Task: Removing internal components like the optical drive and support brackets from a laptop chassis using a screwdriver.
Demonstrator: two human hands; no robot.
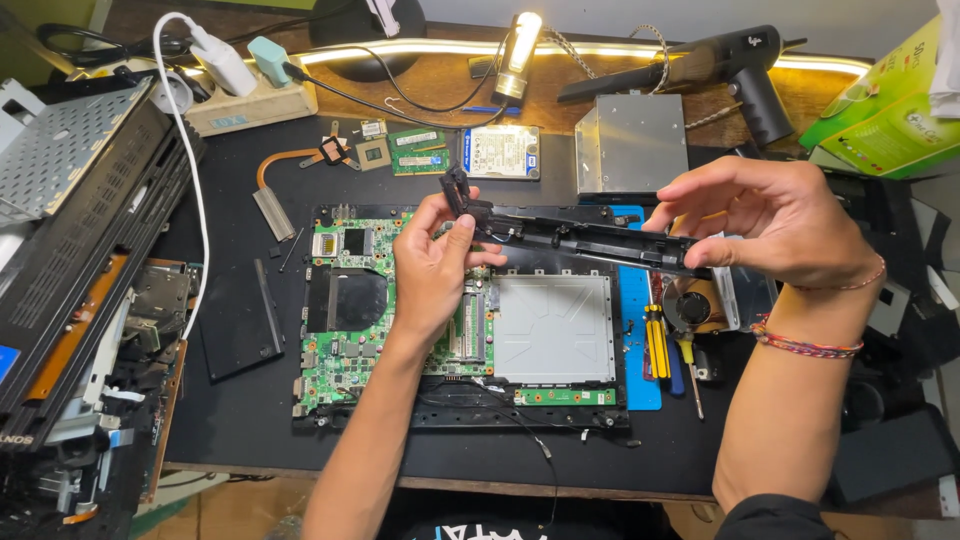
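1. Left hand (432,268) pinches the hinged end of a long black plastic strip (575,238), thumb and fingers closed around it, held in the air above the green motherboard (345,345).
2. Right hand (775,222) grips the strip's other end, fingertips pressed together on it, off to the right of the motherboard and over a small round fan (688,306).
3. Beside the motherboard's right part sits a silver metal plate (553,328) inside the open laptop base.
4. Just right of the motherboard's frame, yellow-handled screwdrivers (656,342) lie on a blue mat (636,300).
5. Left of the motherboard lies a flat black cover (238,320), and further left a stack of dismantled laptop parts (80,250).
6. Beyond the motherboard rest a copper heat pipe (280,180), memory sticks (418,150), a hard drive (502,152) and a silver drive caddy (632,143).
7. Farthest from the motherboard stand a power strip (250,100), a lit lamp (522,40) and a black heat gun (720,65).
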